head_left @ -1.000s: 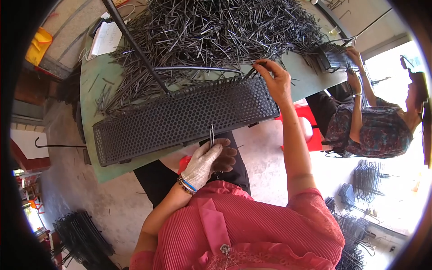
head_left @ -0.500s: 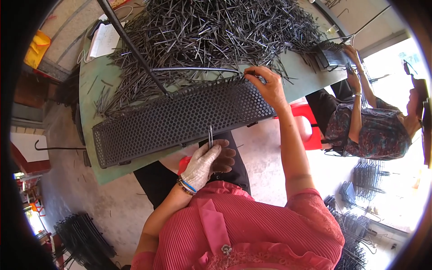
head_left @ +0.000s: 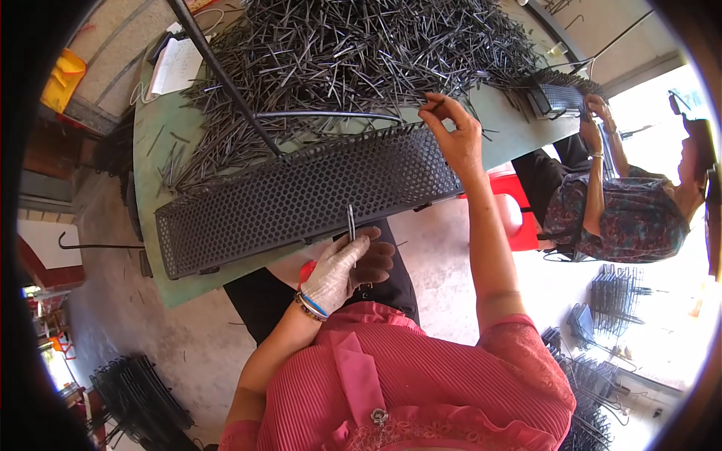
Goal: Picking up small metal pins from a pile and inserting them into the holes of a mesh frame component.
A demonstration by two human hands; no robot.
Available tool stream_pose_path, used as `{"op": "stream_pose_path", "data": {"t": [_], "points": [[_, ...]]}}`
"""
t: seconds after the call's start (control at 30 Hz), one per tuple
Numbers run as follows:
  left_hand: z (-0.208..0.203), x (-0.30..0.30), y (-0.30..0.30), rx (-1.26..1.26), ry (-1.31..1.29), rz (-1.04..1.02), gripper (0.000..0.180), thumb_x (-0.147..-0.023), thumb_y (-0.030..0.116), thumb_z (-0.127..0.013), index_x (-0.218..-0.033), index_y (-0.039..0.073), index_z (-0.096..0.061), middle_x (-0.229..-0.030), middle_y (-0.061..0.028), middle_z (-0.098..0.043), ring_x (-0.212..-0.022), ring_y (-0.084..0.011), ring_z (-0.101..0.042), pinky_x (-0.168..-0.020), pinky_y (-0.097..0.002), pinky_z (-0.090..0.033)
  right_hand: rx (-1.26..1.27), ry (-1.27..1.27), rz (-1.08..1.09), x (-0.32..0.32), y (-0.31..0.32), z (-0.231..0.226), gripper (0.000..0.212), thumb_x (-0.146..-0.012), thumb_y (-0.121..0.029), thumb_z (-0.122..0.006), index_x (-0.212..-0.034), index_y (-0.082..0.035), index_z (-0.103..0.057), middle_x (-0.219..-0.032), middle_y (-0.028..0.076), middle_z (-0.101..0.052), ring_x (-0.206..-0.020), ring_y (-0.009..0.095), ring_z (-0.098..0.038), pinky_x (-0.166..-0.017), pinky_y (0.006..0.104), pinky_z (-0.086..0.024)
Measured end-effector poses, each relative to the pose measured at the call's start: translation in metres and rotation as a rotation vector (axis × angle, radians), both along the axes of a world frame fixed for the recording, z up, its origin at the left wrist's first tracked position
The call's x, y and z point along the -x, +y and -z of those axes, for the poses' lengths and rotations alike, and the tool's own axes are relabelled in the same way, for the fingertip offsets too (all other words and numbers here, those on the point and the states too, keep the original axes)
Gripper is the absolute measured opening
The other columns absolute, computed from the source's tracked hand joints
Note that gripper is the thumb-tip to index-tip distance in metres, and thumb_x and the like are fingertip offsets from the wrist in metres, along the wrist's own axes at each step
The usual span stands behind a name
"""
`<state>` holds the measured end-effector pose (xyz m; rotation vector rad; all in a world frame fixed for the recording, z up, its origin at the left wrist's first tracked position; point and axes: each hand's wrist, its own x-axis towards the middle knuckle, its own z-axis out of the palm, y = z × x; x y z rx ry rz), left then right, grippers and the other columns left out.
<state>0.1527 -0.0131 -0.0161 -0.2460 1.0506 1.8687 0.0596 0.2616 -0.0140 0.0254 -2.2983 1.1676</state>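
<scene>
A long black perforated metal basket lies aslant across the near edge of the green table, with a black rod frame rising from its far side. My left hand, in a pale knitted glove, is just below the basket's near edge. Between its thumb and fingers a slim silver two-pronged tool, like tweezers, points up in front of the mesh. My bare right hand is by the basket's far right rim. Its thumb and index finger pinch a small black strip, partly hidden by the fingers.
A big heap of black strips covers the table's far part. An open notebook lies at the left. On the right a co-worker handles a similar basket. Black racks stand on the floor, with a red stool nearby.
My right hand has lifted slightly up and to the right, off the basket's rim, with a strip between its fingers. The tool in my left hand has tilted a little.
</scene>
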Motion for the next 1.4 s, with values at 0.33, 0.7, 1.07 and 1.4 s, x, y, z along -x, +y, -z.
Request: {"op": "stream_pose_path", "data": {"t": [0.33, 0.7, 1.07, 1.4], "points": [[0.009, 0.003, -0.003, -0.076, -0.112, -0.054, 0.031, -0.1, 0.025, -0.047, -0.121, 0.003, -0.053, -0.106, -0.0162, -0.066, -0.084, -0.0225, -0.068, -0.07, -0.0309, -0.058, 0.063, 0.036, 0.052, 0.003, -0.003, 0.027, 0.044, -0.081, 0.0, -0.071, -0.123, -0.005, -0.059, -0.091, 0.007, -0.071, -0.083, 0.013, -0.068, -0.079, 0.0266, -0.052], [-0.004, 0.006, -0.006, -0.013, -0.038, 0.024, 0.036, -0.101, 0.033, -0.046, -0.124, 0.006, -0.051, -0.104, -0.0145, -0.067, -0.082, -0.0215, -0.068, -0.066, -0.0292, -0.057, -0.284, 0.048, 0.131, -0.011, -0.013, 0.019, 0.02, -0.081, -0.011, -0.072, -0.1, -0.005, -0.07, -0.089, 0.009, -0.069, -0.083, 0.025, -0.066, -0.075, 0.0341, -0.05], [-0.012, 0.014, -0.006, -0.041, 0.007, 0.043, 0.039, -0.101, 0.035, -0.045, -0.124, 0.004, -0.049, -0.103, -0.0159, -0.066, -0.08, -0.0197, -0.067, -0.064, -0.0283, -0.058, -0.435, 0.016, 0.121, -0.005, -0.007, 0.019, 0.017, -0.086, -0.013, -0.068, -0.1, -0.003, -0.069, -0.09, 0.012, -0.068, -0.077, 0.029, -0.064, -0.075, 0.0375, -0.048], [-0.02, 0.014, -0.006, -0.078, 0.101, 0.059, 0.039, -0.101, 0.034, -0.044, -0.123, 0.002, -0.049, -0.102, -0.0164, -0.066, -0.08, -0.0203, -0.067, -0.065, -0.0294, -0.057, 0.553, -0.552, -0.415, -0.071, -0.076, -0.021, 0.038, -0.093, -0.023, -0.065, -0.121, 0.003, -0.061, -0.101, 0.01, -0.07, -0.098, 0.015, -0.064, -0.086, 0.028, -0.051]]}}
